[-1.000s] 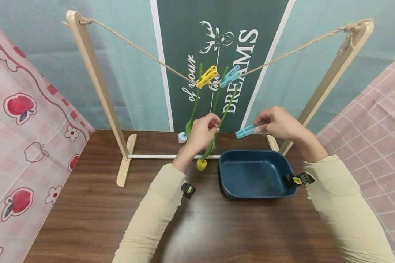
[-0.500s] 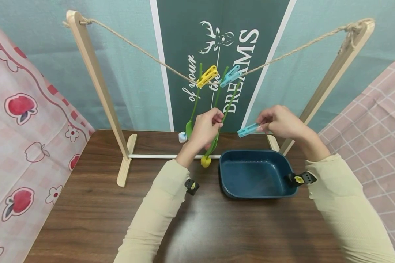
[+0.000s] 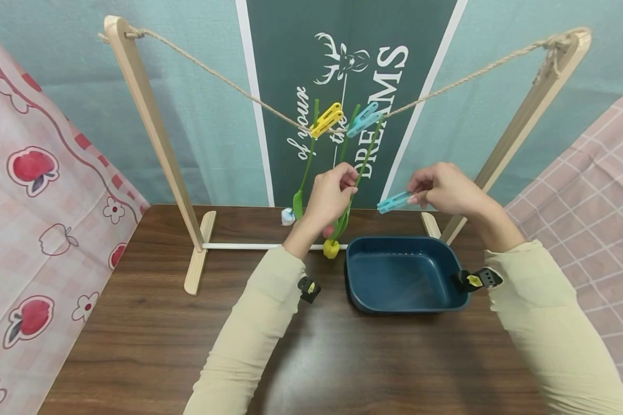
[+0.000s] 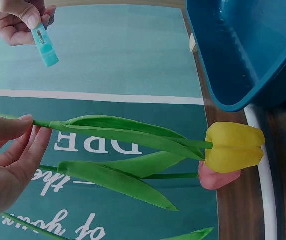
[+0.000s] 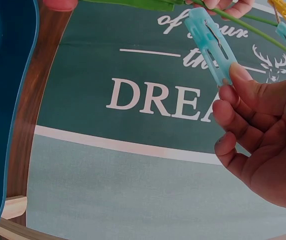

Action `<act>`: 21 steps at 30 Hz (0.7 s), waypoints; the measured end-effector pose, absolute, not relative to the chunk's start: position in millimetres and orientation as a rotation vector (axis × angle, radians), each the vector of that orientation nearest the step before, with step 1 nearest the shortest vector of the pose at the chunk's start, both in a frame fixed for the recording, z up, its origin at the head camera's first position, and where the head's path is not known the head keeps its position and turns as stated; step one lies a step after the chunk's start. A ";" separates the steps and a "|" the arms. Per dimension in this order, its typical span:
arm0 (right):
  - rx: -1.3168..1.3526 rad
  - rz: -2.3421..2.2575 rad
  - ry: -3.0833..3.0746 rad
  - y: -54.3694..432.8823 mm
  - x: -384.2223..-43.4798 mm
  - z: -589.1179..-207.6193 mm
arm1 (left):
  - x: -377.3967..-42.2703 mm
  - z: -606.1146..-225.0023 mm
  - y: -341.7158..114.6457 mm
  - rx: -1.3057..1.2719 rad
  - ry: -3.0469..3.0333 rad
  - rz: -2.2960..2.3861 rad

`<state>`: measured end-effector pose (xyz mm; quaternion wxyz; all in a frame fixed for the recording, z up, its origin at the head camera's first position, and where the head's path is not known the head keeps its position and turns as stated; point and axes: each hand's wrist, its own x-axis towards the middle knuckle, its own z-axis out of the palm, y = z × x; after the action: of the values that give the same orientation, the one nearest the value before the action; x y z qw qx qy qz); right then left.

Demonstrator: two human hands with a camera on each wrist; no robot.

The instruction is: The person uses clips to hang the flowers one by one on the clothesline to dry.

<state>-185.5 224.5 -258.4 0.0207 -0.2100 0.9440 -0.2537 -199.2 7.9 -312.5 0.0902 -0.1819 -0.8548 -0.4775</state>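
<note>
My left hand point(image 3: 326, 199) pinches the stem of a yellow tulip point(image 3: 331, 249), bloom downward; its stem tip reaches up beside the rope point(image 3: 213, 73). Thumb and fingertips on that green stem show clearly in the left wrist view. My right hand point(image 3: 446, 187) pinches one end of a light blue clothespin point(image 3: 393, 202), its other end pointing left towards the stem. On the rope, a yellow clothespin point(image 3: 326, 121) holds a white-and-blue tulip point(image 3: 288, 217) upside down. Another blue clothespin point(image 3: 366, 119) holds a pink tulip point(image 4: 220, 176), partly hidden behind the yellow one.
Two wooden posts point(image 3: 153, 124) carry the sagging rope, joined low down by a white bar point(image 3: 239, 246). A dark blue basin point(image 3: 405, 282) stands on the brown table point(image 3: 187, 351), below my right hand. A printed cloth point(image 3: 301, 34) hangs behind.
My left hand has moved slightly up and right, bringing the yellow tulip's stem tip up to the rope near the blue clothespin. My right hand has shifted slightly right, still holding its clothespin.
</note>
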 end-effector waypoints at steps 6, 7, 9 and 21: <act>-0.647 -0.768 2.938 225.3 -185.8 -255.8 | -202.3 -308.5 10.6 -0.549 -2.556 -1.384; -0.647 -0.763 2.940 225.4 -185.9 -255.2 | -202.9 -308.0 11.2 -0.551 -2.556 -1.378; -0.644 -0.758 2.941 225.5 -186.2 -253.7 | -203.5 -306.9 12.2 -0.553 -2.556 -1.367; -0.654 -0.741 3.006 223.3 -187.3 -241.3 | -202.6 -297.7 13.4 -0.544 -2.584 -1.349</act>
<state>-187.3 223.3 -241.3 -0.0115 -0.2066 0.9499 -0.2343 -202.6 13.4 -297.7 0.0883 -0.1827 -0.8681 -0.4531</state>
